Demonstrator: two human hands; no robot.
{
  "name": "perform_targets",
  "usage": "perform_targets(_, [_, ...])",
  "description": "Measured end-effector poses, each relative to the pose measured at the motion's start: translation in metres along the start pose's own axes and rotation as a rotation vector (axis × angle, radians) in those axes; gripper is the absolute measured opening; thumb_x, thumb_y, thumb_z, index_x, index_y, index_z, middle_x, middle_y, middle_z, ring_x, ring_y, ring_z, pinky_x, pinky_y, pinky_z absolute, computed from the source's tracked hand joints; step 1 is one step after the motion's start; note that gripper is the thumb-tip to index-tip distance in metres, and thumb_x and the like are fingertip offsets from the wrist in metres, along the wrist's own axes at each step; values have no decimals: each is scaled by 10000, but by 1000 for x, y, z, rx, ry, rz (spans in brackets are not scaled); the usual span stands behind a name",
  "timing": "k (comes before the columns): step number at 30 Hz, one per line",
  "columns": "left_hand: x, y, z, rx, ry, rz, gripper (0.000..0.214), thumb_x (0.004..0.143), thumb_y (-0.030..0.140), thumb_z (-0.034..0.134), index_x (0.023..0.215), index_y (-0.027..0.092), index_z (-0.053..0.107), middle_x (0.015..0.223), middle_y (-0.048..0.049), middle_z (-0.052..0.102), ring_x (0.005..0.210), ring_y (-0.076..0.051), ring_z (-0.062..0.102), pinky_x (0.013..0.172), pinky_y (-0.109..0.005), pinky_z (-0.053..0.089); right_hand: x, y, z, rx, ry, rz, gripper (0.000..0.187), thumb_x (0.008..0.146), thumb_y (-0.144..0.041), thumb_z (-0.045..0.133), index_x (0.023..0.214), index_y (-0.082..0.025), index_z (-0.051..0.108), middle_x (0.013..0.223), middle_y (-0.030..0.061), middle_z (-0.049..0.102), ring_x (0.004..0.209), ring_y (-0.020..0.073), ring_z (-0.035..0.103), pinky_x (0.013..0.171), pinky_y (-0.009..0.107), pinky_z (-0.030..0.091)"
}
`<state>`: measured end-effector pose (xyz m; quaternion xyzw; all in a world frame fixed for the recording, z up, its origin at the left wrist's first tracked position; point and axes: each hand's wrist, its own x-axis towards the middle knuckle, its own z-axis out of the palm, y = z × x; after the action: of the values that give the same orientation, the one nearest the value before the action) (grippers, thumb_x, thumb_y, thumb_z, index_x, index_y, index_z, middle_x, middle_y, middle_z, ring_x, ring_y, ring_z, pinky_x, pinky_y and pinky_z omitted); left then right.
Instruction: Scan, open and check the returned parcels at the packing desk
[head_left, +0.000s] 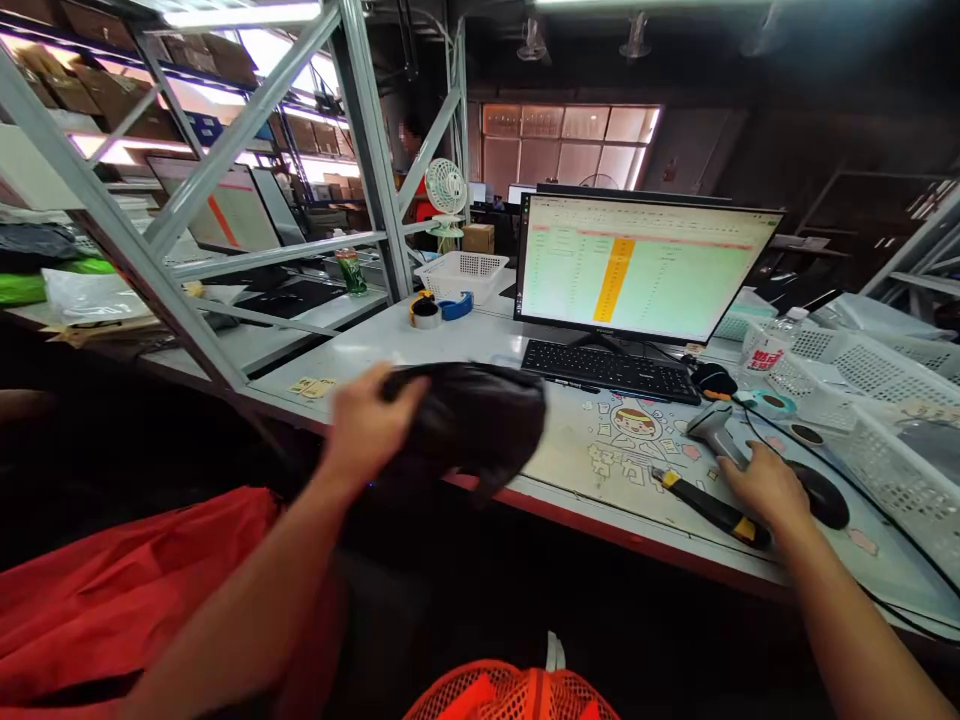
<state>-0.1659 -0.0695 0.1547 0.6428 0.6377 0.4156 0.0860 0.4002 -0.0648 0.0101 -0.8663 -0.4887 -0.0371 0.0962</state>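
As left hand point(367, 420) grips bag point(480, 420), keyboard point(611, 370) lies beyond

I am stretching my left arm forward, my left hand point(367, 425) curling tight in a grip. I am reaching my right arm out to the side, my right hand point(766, 490) lying palm down, fingers loose.

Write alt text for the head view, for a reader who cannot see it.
A person's left hand holds a dark bundle over a desk edge, while the right hand is beside a scanner and a knife. Behind stand a keyboard and a monitor.
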Motion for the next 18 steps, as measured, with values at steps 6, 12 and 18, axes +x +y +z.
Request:
perform_targets(6, [25,44,188,165,-559,419,753,946,629,619,1547,199,476,1566,-185,525,1439,-385,491,1186,-580,402,7,-4,1,-57,-26,64,796,944,-581,499,1516,-28,473,1389,308,615,1267,464,615,1045,574,488])
perform_targets(12, [-4,37,215,276,-580,463,975,921,773,551,1695,291,207,1781,-113,-52,1611,-503,-45,1234,-780,105,21,-22,-1,-80,-88,75,691,927,-527,569,1410,-34,544,1288,299,663,1197,435,654,967,511,525])
perform_targets(18, [-38,13,173,164,-781,866,951,825,629,794,1631,353,370,1776,-81,123,1627,-455,-7,1260,-746,114,27,-36,5,-102,-60,38,545,946,-425,535,1325,-35,571,1247,286,671,1169,391,664,942,473,537])
